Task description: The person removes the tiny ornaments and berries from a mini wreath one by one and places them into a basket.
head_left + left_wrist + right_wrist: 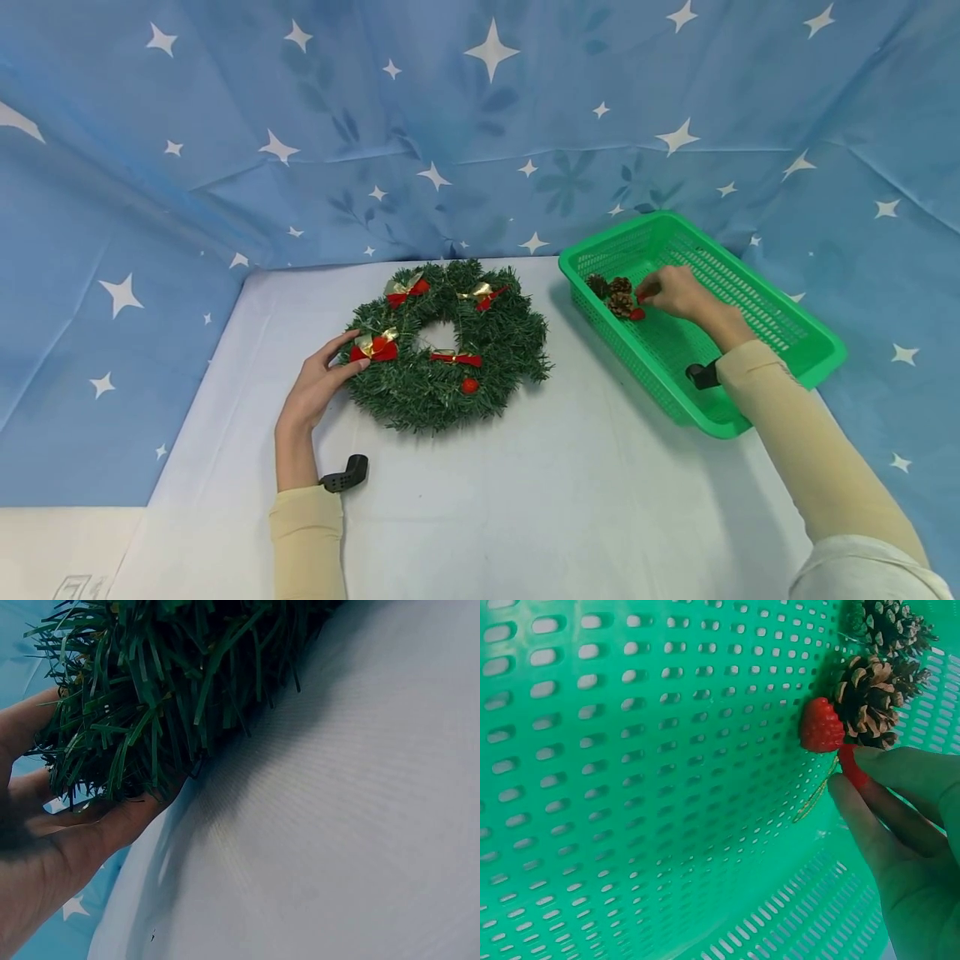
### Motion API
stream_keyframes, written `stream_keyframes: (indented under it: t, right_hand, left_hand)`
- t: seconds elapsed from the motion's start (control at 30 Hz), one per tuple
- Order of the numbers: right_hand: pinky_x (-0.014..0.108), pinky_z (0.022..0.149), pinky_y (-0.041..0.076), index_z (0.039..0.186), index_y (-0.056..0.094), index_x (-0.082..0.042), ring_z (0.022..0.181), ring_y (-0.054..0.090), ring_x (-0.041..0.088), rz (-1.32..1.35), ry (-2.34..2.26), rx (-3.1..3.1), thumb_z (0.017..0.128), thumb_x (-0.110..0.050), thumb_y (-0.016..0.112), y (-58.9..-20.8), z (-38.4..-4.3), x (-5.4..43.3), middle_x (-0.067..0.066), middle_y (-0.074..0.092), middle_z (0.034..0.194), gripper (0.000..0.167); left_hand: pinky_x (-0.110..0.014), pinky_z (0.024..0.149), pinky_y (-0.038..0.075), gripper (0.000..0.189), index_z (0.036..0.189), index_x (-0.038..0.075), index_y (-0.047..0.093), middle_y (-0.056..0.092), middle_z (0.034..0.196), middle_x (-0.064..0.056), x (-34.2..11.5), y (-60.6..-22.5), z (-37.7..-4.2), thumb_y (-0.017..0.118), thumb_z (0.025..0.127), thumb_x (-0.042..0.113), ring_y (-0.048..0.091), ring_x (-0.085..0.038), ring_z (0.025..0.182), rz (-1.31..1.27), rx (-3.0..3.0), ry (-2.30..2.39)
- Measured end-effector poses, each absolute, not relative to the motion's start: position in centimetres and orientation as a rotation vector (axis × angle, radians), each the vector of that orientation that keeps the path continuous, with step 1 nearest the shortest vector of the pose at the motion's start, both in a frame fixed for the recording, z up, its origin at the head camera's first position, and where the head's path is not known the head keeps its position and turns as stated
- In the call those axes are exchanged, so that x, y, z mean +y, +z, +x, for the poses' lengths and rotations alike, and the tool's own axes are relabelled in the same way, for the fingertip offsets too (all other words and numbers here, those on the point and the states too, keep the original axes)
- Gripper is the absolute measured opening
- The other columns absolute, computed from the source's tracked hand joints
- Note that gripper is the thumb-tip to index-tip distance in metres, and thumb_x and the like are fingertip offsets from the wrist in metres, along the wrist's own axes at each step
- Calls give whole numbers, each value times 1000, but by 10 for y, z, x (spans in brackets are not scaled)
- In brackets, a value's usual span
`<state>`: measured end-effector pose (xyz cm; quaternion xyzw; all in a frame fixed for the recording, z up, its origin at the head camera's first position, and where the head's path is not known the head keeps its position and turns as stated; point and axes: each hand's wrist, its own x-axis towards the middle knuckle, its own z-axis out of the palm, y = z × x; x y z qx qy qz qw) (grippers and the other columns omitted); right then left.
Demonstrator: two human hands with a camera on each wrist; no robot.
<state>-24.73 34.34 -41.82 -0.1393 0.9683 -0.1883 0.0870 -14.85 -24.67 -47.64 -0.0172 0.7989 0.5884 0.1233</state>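
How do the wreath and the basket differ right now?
The wreath is a ring with an open middle; the basket is long and roughly rectangular. The wreath is dark green and bristly, the basket bright green with slotted walls. The left hand holds the wreath's edge, while the right hand pinches a red piece inside the basket. Both sit on the white tabletop.

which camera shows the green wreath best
The head view: it takes in the full ring of the wreath, with its open middle and bows. The left wrist view shows only a cropped, close-up part of its greenery at the left hand; the right wrist view shows none of it.
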Motion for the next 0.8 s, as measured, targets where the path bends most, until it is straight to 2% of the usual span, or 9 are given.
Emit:
stream_keyframes:
  t: [0.07, 0.13, 0.3, 0.57, 0.7, 0.8]
  right_hand:
    - [38, 68, 52, 111, 74, 11, 91, 70, 41, -415, -548, 2881, 93, 2, 69, -419, -247, 344, 30, 73, 105, 21]
    - [37, 67, 52, 111, 74, 11, 91, 70, 40, -414, -543, 2877, 93, 2, 68, -419, -247, 345, 29, 73, 105, 20]
    - [37, 66, 49, 112, 74, 11, 92, 69, 41, -404, -527, 2867, 95, 1, 66, -421, -248, 345, 30, 73, 108, 21]
    - [39, 69, 48, 116, 73, 10, 98, 67, 43, -365, -524, 2834, 97, -1, 64, -421, -249, 346, 32, 71, 115, 23]
    - [38, 66, 44, 117, 72, 10, 83, 64, 32, -362, -517, 2833, 97, -1, 63, -422, -250, 346, 32, 70, 117, 25]
    - [35, 63, 40, 118, 72, 9, 67, 49, 21, -352, -527, 2822, 97, -1, 62, -423, -251, 345, 33, 68, 119, 25]
  left_hand:
    - [-51, 110, 39, 71, 163, 25, 33, 7, 173, -10, -246, -476, -149, 68, 102, 30, 33, -45, 150, -48, 2327, 1722]
    - [-56, 114, 35, 71, 163, 24, 33, 7, 173, -11, -246, -477, -150, 68, 101, 29, 32, -46, 150, -50, 2325, 1727]
    - [-56, 114, 34, 71, 163, 25, 33, 8, 173, -11, -246, -478, -150, 68, 101, 28, 38, -44, 147, -57, 2328, 1725]
    - [-59, 118, 31, 71, 163, 24, 35, 9, 173, -10, -246, -477, -149, 69, 101, 28, 31, -45, 151, -45, 2330, 1732]
    - [-57, 116, 32, 70, 162, 25, 35, 9, 173, -10, -246, -477, -149, 69, 101, 28, 31, -44, 151, -46, 2335, 1727]
    - [-49, 108, 40, 70, 162, 26, 35, 10, 173, -11, -247, -476, -149, 68, 101, 29, 41, -42, 143, -51, 2350, 1709]
